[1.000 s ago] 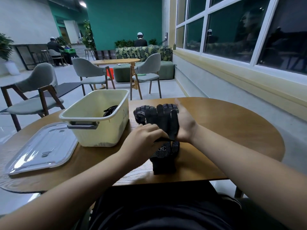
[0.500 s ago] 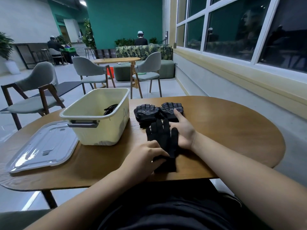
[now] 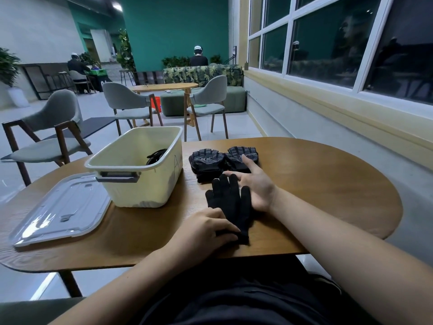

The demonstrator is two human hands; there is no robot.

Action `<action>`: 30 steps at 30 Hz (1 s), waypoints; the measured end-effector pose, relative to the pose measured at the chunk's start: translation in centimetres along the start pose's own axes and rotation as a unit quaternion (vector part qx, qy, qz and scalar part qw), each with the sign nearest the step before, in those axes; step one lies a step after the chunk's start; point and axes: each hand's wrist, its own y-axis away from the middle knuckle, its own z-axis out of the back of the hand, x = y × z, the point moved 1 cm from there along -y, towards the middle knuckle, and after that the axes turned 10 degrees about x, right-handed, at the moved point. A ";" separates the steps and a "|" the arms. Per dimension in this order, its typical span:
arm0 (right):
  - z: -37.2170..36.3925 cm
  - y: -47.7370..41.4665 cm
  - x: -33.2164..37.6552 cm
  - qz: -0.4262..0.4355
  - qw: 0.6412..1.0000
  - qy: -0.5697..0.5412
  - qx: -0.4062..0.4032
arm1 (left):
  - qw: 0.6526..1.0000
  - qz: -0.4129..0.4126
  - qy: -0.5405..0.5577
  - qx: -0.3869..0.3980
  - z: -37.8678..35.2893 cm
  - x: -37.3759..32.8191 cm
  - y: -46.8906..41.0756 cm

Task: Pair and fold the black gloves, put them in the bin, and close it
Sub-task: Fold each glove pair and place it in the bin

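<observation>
Teal wall (image 3: pixel 175 26) — grey chairs (image 3: pixel 126 102), windows (image 3: pixel 328 38)

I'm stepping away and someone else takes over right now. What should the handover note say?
Left hand presses the cuff of the unfolded black glove, maybe a stacked pair, on the table.
Right hand open, flat against its finger side.
Done: two folded bundles sit right of the bin; something black inside; lid off, left of it.
Left: fold this one, bin everything, close the lid.
</observation>
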 end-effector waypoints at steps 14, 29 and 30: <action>-1.3 2.7 -1.0 0.114 0.765 0.604 -0.193 | 0.998 0.029 0.040 -0.043 -0.1 1.3 0.2; -2.4 9.8 -5.3 0.030 0.586 0.786 -0.195 | 0.992 0.124 -0.024 0.019 0.7 2.8 -0.4; -2.5 9.8 -5.3 0.019 0.592 0.783 -0.192 | 0.991 0.133 0.001 0.006 1.1 3.1 -0.7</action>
